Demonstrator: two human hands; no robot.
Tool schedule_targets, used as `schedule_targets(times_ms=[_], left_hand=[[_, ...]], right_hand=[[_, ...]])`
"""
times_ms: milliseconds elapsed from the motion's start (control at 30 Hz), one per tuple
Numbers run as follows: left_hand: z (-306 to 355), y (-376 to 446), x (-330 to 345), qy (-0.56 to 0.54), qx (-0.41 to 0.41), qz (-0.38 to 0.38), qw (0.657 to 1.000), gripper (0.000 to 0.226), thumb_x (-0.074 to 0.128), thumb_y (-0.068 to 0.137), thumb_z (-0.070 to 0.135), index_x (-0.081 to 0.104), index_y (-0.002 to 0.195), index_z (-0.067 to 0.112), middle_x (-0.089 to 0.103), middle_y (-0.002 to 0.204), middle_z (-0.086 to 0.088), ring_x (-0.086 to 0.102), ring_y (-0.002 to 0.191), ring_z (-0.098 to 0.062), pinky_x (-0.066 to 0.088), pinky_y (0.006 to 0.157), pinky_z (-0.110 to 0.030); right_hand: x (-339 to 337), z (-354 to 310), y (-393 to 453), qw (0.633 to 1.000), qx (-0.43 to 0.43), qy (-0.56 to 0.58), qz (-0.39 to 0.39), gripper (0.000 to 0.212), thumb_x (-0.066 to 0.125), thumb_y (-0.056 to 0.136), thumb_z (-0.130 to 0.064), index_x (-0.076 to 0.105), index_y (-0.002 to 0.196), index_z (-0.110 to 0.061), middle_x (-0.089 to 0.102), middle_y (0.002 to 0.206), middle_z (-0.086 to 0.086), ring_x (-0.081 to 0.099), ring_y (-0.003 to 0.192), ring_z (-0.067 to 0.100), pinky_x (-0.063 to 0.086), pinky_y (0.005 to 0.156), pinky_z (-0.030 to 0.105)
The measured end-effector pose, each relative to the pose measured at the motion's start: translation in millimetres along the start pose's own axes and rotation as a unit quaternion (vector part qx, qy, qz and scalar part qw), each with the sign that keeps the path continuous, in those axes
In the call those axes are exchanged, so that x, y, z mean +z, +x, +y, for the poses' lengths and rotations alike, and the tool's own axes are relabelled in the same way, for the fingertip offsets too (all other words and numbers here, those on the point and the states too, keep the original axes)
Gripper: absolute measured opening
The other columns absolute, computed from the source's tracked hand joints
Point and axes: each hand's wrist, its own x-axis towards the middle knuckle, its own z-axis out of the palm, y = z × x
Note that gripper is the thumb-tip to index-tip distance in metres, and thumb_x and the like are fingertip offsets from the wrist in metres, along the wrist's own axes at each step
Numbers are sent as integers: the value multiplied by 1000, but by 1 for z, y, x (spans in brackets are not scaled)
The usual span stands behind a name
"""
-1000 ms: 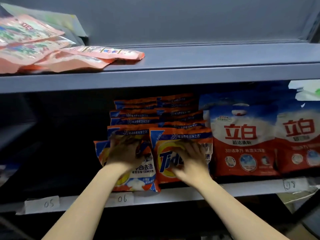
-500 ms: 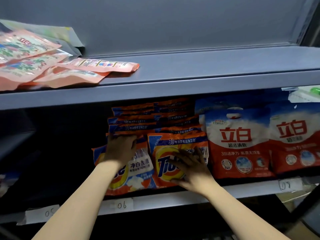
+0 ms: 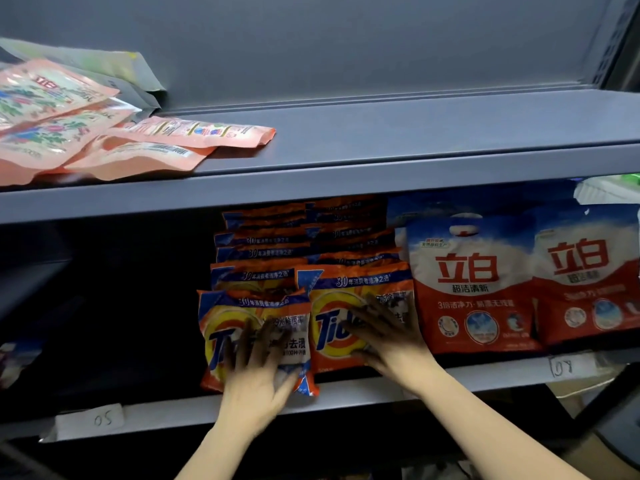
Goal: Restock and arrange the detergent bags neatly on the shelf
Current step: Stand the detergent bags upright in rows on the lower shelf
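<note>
Seen from the head camera. Standing in two rows on the lower shelf [image 3: 346, 393]: orange Tide detergent bags, each with a yellow bullseye, blue lettering and a blue band of white text across the top. Leaning slightly out over the shelf edge: the front left Tide bag [image 3: 221, 327]. Standing upright just right of it, touching: the front right Tide bag [image 3: 332, 317]. Stacking up behind both, further Tide bags [image 3: 263, 251], only their top bands showing.

Pressing flat against the lower face of the front left Tide bag: the left hand [image 3: 258, 372], fingers spread and straight. Pressing on the front right Tide bag near its right edge: the right hand [image 3: 384, 336], fingers likewise splayed, not curling round anything.

Crowding the right side, just beside the right hand: two red-and-white Liby detergent bags [image 3: 474, 271]. Lying flat on the upper shelf [image 3: 381, 178], far left: pink refill pouches [image 3: 145, 147]. Sticking to the lower shelf edge: paper labels reading 05 [image 3: 102, 419] and 09 [image 3: 562, 367].
</note>
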Motion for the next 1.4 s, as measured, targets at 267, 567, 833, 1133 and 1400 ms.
schedule_targets(times_ms=[267, 567, 833, 1133, 1400], left_hand=[[3, 25, 18, 39, -19, -28, 999, 84, 31, 75, 85, 37, 141, 34, 37, 149, -11, 25, 134, -53, 8, 104, -74], [17, 19, 15, -14, -76, -13, 997, 81, 31, 78, 81, 44, 140, 31, 37, 149, -11, 26, 135, -49, 11, 104, -72], [22, 8, -9, -40, -113, -75, 990, 70, 41, 77, 67, 44, 138, 34, 32, 151, -9, 32, 136, -41, 43, 92, -64], [31, -28, -14, 14, -72, -143, 987, 71, 55, 89, 33, 13, 142, 56, -7, 159, -9, 16, 139, -47, 37, 103, -56], [44, -9, 17, -9, -156, -108, 982, 89, 34, 97, 8, -33, 127, 58, -56, 134, -3, -34, 124, -51, 23, 108, -65]], right_hand=[[22, 12, -1, 999, -25, -10, 40, 64, 36, 93, -59, 15, 150, -40, 28, 154, -2, 19, 145, 26, 19, 104, 70], [5, 0, -1, 998, 28, 54, -34, 56, 42, 91, -52, 31, 145, -39, 35, 152, -1, 26, 142, 26, 15, 113, 62], [-33, -11, 0, 976, 74, 122, -166, 79, 77, 71, -41, 41, 141, -38, 33, 153, 0, 27, 141, 26, 33, 102, 66], [-36, -28, -5, 969, 116, 0, -217, 56, 58, 69, -8, 66, 117, -34, 67, 119, 3, 64, 108, 31, 50, 73, 65], [-33, -18, -15, 968, 119, 47, -215, 89, 74, 68, -11, 33, 143, -33, 55, 137, 6, 51, 127, 33, 44, 90, 61]])
